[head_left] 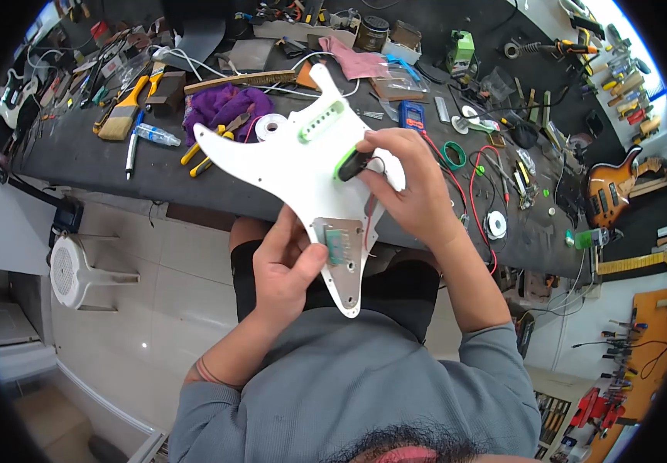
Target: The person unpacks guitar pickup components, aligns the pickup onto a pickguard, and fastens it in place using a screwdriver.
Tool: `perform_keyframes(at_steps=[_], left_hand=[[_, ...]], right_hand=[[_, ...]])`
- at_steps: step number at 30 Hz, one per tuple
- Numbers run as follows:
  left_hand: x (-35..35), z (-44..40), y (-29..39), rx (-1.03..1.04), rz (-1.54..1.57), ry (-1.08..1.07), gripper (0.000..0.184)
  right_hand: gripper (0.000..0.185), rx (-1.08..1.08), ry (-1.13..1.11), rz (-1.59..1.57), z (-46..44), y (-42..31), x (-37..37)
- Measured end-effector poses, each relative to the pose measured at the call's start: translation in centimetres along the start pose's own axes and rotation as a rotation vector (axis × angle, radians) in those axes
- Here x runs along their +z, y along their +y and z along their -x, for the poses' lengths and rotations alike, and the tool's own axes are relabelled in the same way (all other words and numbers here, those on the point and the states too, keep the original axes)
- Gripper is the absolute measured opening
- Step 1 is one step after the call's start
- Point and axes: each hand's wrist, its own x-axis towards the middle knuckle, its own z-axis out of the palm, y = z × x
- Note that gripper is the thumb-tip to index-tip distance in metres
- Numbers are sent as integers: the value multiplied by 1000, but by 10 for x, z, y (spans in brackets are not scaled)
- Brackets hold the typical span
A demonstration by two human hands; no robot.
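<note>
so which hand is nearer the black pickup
Right. The right hand has the black pickup between thumb and fingers, against the white pickguard; the left hand is farther away, holding the pickguard lower in the picture.

No word, brand, number or sign can be read anywhere in the frame. The places where marks seem to stand are too small or blurred to make out: the pale band round the dark jar point(373, 34) at the upper middle, the face of the blue meter point(411, 116) right of the upper middle, and the blue-tinted side of the clear bottle point(158, 135) at the upper left. The same goes for the front of the green box point(462, 51) near the top, right of the middle.
</note>
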Motion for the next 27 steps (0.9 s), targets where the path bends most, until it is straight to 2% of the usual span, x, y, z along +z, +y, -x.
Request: perform_keyframes(at_steps=[2,6,9,16,21,24,27], left_hand=[[-6,-1,-6,26,76,10,82],[-18,6,-16,-61,145,82,80],[-23,8,-20,-122,163,124,73],[-31,16,-34,-197,73,182,73],[-34,21,-42,-206,69,177,67],[-37,25,-43,-235,20,187,77],[-36,26,-41,-246,23,207,77]], right_hand=[[54,57,-57,-22,-2,-3,2],[59,109,-187,2,2,-3,6],[58,113,-191,18,7,-4,4],[51,212,-198,63,30,12,0],[42,34,-379,105,23,14,20],[36,-35,-489,154,21,18,31],[34,-96,-569,223,15,23,34]])
